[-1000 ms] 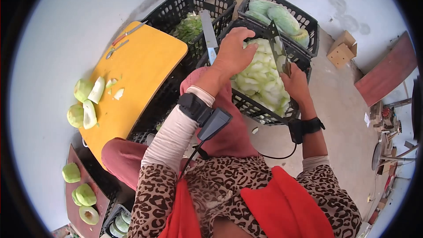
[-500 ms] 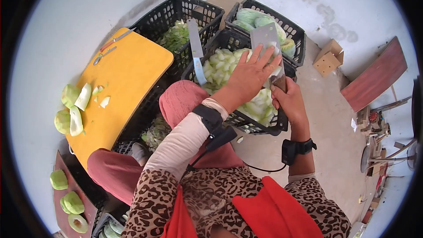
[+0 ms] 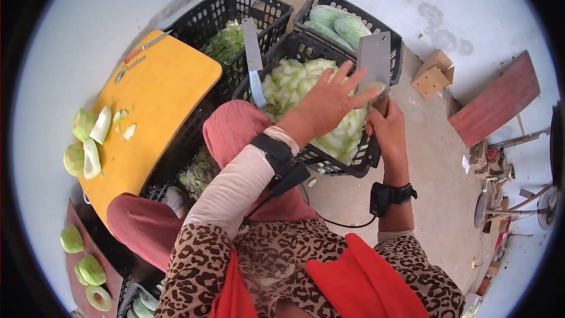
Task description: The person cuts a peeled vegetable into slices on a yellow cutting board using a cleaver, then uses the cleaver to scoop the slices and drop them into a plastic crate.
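My right hand (image 3: 386,132) grips the dark handle of a cleaver (image 3: 375,56), its wide blade pointing up and away from me over the crate's right side. A pale green melon piece (image 3: 374,86) lies against the blade near the handle. Open, with its fingers spread, my left hand (image 3: 322,106) hovers palm down over the cut melon, thumb side right at that piece. Below both hands, a black crate (image 3: 353,168) holds a heap of pale cut melon pieces (image 3: 288,85). A second knife (image 3: 252,50) with a blue handle rests across this crate's left rim.
Left stands a yellow table (image 3: 159,94) with peeled melons (image 3: 84,122), scraps and two small tools (image 3: 144,47). Behind are a crate of green peelings (image 3: 226,44) and a crate of whole melons (image 3: 347,26). More peeled melons (image 3: 91,270) lie on a brown board. A cardboard box (image 3: 432,73) sits right.
My left hand's fingers have spread and come off the cleaver blade, uncovering more of it. The blade stands slightly farther right of the hand, and the view has shifted a little.
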A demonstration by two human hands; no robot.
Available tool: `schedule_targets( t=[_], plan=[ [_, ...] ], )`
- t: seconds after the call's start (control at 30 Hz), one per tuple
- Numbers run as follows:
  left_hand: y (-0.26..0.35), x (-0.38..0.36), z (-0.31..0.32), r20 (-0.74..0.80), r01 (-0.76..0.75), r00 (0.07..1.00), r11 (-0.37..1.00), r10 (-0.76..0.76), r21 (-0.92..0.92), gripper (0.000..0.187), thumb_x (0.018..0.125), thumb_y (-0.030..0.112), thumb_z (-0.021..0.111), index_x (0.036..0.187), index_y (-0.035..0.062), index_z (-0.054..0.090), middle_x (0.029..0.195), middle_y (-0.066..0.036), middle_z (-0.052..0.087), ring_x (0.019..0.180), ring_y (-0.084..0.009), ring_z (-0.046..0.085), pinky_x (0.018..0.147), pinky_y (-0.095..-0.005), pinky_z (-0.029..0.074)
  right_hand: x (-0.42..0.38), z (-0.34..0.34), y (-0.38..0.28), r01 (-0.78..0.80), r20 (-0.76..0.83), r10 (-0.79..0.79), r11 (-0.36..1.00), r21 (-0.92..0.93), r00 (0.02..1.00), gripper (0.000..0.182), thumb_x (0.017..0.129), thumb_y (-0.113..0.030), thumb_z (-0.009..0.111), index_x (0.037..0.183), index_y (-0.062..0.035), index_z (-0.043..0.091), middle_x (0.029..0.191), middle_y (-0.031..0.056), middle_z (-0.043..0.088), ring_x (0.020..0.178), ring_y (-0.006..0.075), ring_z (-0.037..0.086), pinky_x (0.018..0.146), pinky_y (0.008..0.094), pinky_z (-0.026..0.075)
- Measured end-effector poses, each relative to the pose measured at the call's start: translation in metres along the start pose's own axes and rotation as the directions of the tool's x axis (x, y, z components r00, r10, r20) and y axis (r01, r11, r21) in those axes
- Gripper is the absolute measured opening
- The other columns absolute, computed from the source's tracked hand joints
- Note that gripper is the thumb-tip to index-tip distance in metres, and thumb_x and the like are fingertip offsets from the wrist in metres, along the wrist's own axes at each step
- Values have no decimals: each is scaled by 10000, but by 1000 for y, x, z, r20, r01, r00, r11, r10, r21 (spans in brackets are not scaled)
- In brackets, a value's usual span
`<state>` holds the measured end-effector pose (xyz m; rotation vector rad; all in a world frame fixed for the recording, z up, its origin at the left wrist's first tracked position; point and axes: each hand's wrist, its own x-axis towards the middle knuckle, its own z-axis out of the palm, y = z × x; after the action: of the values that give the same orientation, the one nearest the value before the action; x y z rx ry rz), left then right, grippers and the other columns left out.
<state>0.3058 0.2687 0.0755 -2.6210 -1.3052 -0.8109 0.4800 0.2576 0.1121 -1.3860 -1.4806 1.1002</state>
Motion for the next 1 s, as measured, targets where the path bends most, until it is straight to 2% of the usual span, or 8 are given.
schedule_targets(
  t=[0.1,0.2,0.3,0.47,0.6,0.73,0.87,1.0],
  plan=[
    [-1,-6,13,139,86,985,992,-98,90,727,796,52,599,1462,189,343,1516,-159,286,1409,-373,248,1101,-509,263,-2,1,-3,-6,12,5,999,49,1000,140,859,-61,573,941,37,516,703,48,543,509,99,496,471,248,391],
    [-11,-11,12,434,223,826,916,-359,333,649,797,119,620,1415,168,429,1482,-173,331,1370,-379,310,1049,-501,318,-7,-2,-10,-15,-6,15,998,56,1000,124,854,-48,555,937,34,512,710,50,544,519,99,500,479,247,393],
    [-10,-13,14,440,257,797,891,-415,374,533,789,160,628,1314,134,539,1440,-185,384,1334,-383,356,998,-482,356,-7,-2,-14,27,-60,-26,999,20,998,122,841,-56,556,924,25,517,688,47,544,509,101,496,477,252,391],
    [-11,-16,5,421,343,827,928,-371,144,340,780,127,602,1115,90,641,1329,-180,490,1241,-369,442,959,-505,377,0,0,-10,95,-154,-122,980,-175,980,152,808,-129,601,856,-6,526,598,27,531,468,106,477,463,260,380],
    [-25,-20,-21,-50,370,925,921,-378,-125,320,775,174,629,1080,78,638,1249,-201,512,1128,-396,513,929,-497,437,7,4,-1,96,-126,-85,992,85,988,161,879,-138,603,849,-27,492,613,35,521,476,107,469,456,259,370],
    [-76,-57,-80,-329,498,754,822,-568,-276,320,768,214,656,1048,61,631,1073,-209,556,1050,-405,537,879,-432,481,3,26,-14,69,53,-102,902,427,993,138,917,-119,580,919,-32,473,743,47,511,501,99,433,482,241,358],
    [-150,-164,-112,-282,754,603,648,-746,-102,323,750,193,683,1031,37,648,1027,-222,597,1036,-401,549,896,-436,465,-5,64,-42,-60,261,-109,825,563,959,131,936,-114,566,981,-34,472,776,41,492,508,87,406,493,233,347],
    [-188,-278,-139,-229,917,399,384,-888,111,394,766,236,676,1109,50,627,1162,-202,555,1149,-394,489,936,-459,450,-17,118,-68,-115,416,-153,826,551,896,137,929,-120,570,994,-31,490,727,26,491,507,82,429,468,227,346]
  ],
)
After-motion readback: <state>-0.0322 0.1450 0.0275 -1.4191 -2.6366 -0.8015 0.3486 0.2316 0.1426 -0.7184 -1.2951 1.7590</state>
